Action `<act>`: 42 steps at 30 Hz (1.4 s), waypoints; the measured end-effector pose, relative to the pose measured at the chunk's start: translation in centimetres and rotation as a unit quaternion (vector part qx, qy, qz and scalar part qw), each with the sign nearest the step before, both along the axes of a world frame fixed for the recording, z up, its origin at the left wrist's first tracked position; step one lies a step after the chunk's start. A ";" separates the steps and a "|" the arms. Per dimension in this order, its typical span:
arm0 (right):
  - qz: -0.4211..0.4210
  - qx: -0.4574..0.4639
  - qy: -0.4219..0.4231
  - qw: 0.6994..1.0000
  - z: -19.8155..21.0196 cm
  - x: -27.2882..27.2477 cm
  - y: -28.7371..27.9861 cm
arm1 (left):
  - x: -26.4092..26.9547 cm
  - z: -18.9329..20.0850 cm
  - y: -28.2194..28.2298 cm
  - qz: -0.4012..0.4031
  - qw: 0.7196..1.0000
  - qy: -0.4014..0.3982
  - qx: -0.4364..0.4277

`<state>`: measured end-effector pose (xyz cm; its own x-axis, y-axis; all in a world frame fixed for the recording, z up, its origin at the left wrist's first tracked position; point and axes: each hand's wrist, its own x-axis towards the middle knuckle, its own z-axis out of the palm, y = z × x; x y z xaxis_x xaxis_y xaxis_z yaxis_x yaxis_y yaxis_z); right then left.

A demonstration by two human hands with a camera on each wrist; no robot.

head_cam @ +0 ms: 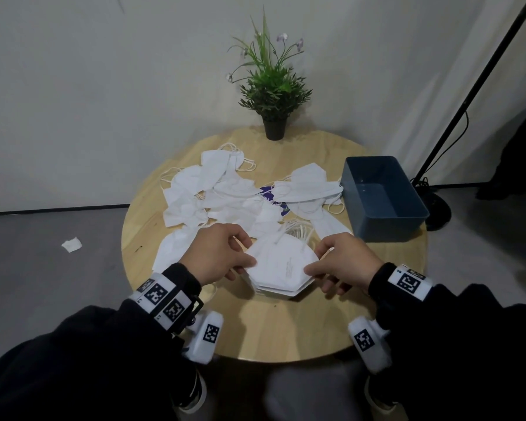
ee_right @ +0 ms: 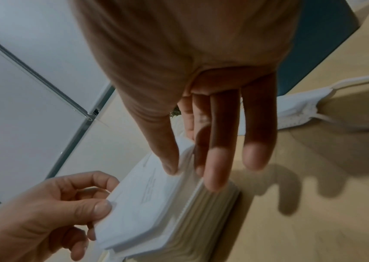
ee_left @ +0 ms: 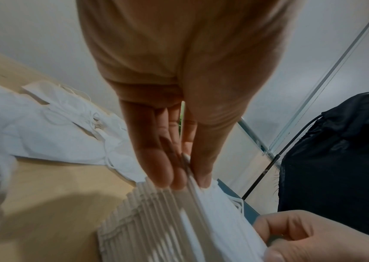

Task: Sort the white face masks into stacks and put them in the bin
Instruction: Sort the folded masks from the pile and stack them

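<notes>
Round wooden table (head_cam: 377,314) by a white wall bears stacked masks (head_cam: 281,268), a blue bin (head_cam: 386,226).

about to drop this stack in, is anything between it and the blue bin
Nothing solid. Both hands, left hand and right hand, pinch the mask stack near the table's front edge. The bin sits to its right, open and empty. Only loose masks and ear loops lie flat between them.
</notes>
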<state>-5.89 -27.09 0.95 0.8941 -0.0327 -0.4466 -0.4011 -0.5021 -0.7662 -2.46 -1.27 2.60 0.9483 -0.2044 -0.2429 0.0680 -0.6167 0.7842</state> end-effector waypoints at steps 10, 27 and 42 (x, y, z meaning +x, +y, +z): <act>0.106 -0.243 -0.047 0.963 0.1 -0.9 0.1 | -0.1 -0.5 -0.2 -0.026 0.999 -0.016 0.043; 0.197 -0.299 -0.080 0.930 -1.9 1.2 1.1 | 0.6 -3.7 -1.6 -0.180 0.928 -0.085 0.315; 0.208 -0.328 -0.053 0.920 -2.4 2.7 1.6 | 1.1 -2.4 -2.1 -0.173 0.931 -0.054 0.318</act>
